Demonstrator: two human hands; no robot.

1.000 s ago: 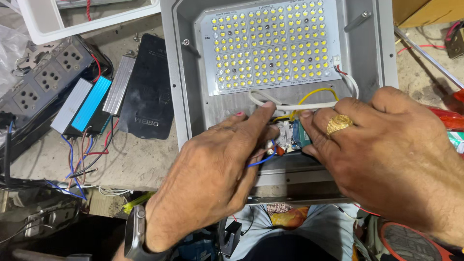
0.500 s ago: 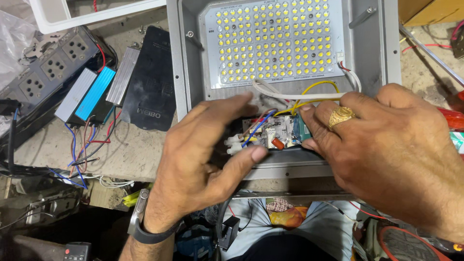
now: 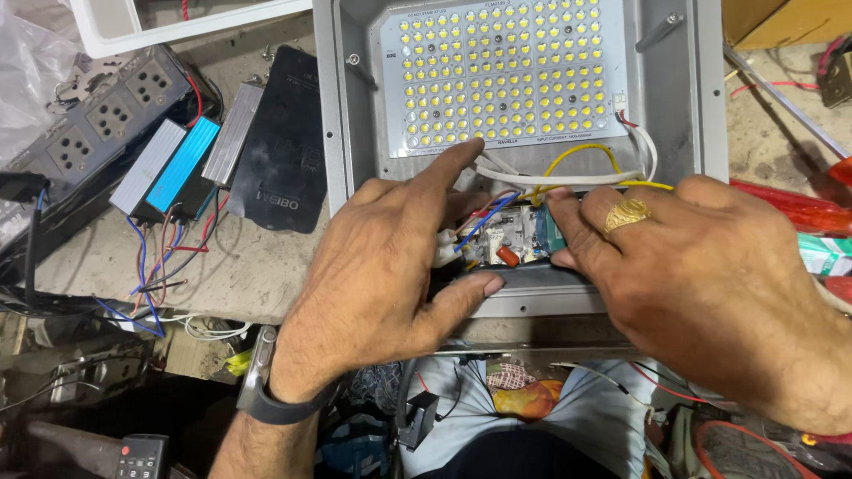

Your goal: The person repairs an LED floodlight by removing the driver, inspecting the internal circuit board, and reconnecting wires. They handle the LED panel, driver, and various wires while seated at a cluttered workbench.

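Observation:
A grey metal floodlight housing [image 3: 346,133] lies open on the bench, with a white panel of many small yellow LEDs [image 3: 501,71] in its upper part. Below the panel sits a small driver circuit board [image 3: 510,244] with red, blue, yellow and white wires [image 3: 577,168]. My left hand [image 3: 382,266] rests over the board's left end, thumb under it on the housing's lower rim, forefinger stretched up toward the LED panel. My right hand [image 3: 710,284], wearing a gold ring, presses its fingertips on the board's right end.
Left of the housing lie a black flat cover [image 3: 284,142], a blue and silver driver box [image 3: 173,168] with loose wires, and a grey socket strip [image 3: 98,120]. A red-handled tool [image 3: 790,204] lies at the right. A white tray [image 3: 177,22] sits at the top left.
My left hand has drawn back leftward and uncovered the circuit board, and its forefinger now points up at the LED panel. My right hand has stayed on the board's right end.

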